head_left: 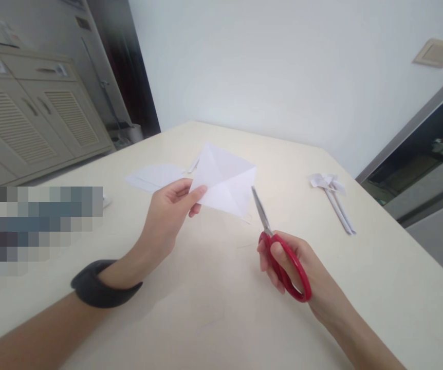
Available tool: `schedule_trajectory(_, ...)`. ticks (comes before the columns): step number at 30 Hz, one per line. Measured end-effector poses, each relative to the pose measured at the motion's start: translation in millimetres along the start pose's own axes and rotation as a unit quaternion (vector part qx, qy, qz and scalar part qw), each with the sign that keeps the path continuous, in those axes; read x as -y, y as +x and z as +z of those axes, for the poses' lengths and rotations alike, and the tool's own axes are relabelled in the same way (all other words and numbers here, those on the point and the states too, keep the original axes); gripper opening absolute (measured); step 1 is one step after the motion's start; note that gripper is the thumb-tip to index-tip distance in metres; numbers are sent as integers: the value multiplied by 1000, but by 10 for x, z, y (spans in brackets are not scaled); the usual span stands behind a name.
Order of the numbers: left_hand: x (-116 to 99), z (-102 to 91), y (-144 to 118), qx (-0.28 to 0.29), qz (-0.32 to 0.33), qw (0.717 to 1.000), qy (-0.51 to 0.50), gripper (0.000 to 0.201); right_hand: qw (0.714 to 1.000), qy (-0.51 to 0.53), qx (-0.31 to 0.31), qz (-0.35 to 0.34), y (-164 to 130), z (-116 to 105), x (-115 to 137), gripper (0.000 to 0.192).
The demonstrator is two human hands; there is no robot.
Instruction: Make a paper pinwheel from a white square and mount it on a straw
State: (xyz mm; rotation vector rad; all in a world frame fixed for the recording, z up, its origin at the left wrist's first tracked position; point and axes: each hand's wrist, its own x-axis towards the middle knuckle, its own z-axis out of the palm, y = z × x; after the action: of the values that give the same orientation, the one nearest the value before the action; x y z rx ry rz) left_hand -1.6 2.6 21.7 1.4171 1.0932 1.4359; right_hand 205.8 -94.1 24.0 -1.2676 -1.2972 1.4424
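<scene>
1. Head view: a cream table (379, 288) fills the scene, with a bare white wall behind it, louvred cabinets (32, 128) at the far left and a dark glass door (429, 149) at the right.
2. The left hand (167, 216) pinches a creased white paper square (225, 180) by its near-left edge, lifted above the table.
3. The right hand (298, 267) grips red-handled scissors (279, 246), blades almost closed, tips touching the paper's right edge.
4. A paper pinwheel (333, 198) lies well to the right; another sheet (152, 177) is partly hidden behind the left hand.
5. A pixelated patch covers the left edge.
</scene>
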Motion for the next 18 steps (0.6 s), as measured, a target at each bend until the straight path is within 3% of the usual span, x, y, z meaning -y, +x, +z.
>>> schedule_trajectory(6,28,-28,17,-2,13,1000,-18,10,990,120,-60,-49,-37,-38,-78,39)
schedule_trajectory(13,28,-14,-4,-3,22,1000,-8,5,997,43,37,46,-68,-14,-106,39)
schedule_trajectory(18,-3,11,-42,4,16,1000,21,11,995,12,72,66,-110,50,-68,44)
